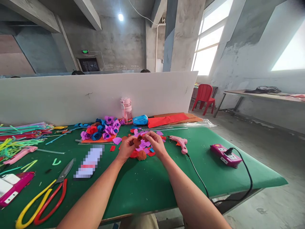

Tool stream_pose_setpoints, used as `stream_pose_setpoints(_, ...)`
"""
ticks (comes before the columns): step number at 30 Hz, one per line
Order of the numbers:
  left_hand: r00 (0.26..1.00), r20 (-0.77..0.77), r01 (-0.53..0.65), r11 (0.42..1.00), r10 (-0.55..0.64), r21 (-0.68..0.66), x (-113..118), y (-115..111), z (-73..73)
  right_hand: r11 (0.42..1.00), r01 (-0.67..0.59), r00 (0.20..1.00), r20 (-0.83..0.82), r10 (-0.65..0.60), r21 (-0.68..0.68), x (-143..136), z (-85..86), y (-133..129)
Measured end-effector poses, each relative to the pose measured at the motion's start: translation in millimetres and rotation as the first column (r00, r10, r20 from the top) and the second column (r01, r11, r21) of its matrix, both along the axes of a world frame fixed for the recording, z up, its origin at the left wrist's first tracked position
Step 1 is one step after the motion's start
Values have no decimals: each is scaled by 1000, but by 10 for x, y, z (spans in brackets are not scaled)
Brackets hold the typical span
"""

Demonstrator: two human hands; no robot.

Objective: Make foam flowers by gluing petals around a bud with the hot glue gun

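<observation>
Between both hands is a brown paper flower (138, 140), held above a pile of loose petals. My left hand (127, 147) pinches it from the left, and my right hand (154, 143) has its fingers closed at its right edge. Beneath lie purple petals (143, 144), with red and brown ones among them. A pink glue gun (179, 143) rests to the right of my right hand, its cord running off the table's front edge. Finished-looking purple, red and blue paper flowers (101, 128) are heaped beyond my left hand.
Open scissors (51, 194) and a blurred flat item (89, 162) lie at the left. Behind them are bundled coloured strips (23, 133). A magenta power strip (225, 155) sits right. A pink bottle (126, 108) stands before the white partition (100, 95). Red sheets (168, 120) lie at the back.
</observation>
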State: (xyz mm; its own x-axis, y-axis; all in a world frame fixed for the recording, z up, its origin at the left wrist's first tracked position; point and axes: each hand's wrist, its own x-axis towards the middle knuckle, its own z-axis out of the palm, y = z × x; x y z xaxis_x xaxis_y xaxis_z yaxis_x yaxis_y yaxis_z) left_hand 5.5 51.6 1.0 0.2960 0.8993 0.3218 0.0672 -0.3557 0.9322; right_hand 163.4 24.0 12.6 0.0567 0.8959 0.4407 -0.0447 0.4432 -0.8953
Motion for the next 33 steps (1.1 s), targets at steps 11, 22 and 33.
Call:
stream_pose_setpoints(11, 1000, 11, 12, 998, -13, 68, -6, 16, -10, 982, 27, 957, 279, -81, 189, -59, -48, -13)
stream_pose_setpoints(22, 999, 14, 33, 999, -33, 28, -4, 15, -19, 975, 60, 954, 275, -119, 214, -71, -37, -19)
stream_pose_setpoints(33, 1000, -2, 29, 993, -29, 118, -15, 24, -28, 975, 18, 955, 285, -83, 223, -55, 26, -72)
